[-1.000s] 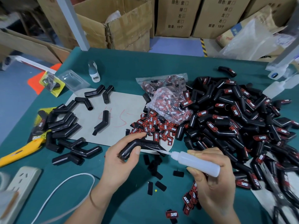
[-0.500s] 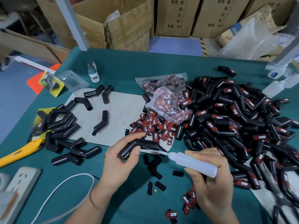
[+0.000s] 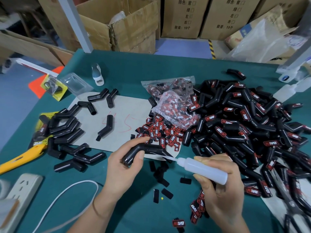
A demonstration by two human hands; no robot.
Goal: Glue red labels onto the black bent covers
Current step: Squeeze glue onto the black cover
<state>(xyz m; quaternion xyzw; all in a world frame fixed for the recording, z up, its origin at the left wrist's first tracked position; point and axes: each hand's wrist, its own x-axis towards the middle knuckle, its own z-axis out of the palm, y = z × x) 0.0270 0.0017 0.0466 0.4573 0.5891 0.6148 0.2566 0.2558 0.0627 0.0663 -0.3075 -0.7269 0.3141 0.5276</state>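
Far out to the left of the left hand point(image 3: 124, 163) lie a yellow knife point(image 3: 21, 156) and a white power strip point(image 3: 21, 190), and nearer to it a loose group of plain covers point(image 3: 67, 132), glossy black tubes bent at a shallow angle, with no labels on them. The left hand itself has its fingers and thumb curled round the ribbed end of one such black bent cover point(image 3: 143, 151), holding it just above the green tabletop point(image 3: 134, 73) with the smooth end pointing toward the other hand. Just beyond its fingertips sits a heap of red labels point(image 3: 161, 132), small flat rectangles with white lettering, spilling from a crinkled clear bag point(image 3: 173, 105). The right hand point(image 3: 218, 187) is wrapped round a soft, translucent glue bottle point(image 3: 202, 169) whose thin nozzle meets the cover's end. By the look of it, glue is being laid on; the next move would call for setting the bottle aside, pinching one label from the heap and pressing it squarely on the wet patch. Beyond the right hand and to its right rises the large pile of finished covers point(image 3: 244, 128), each bearing its label.
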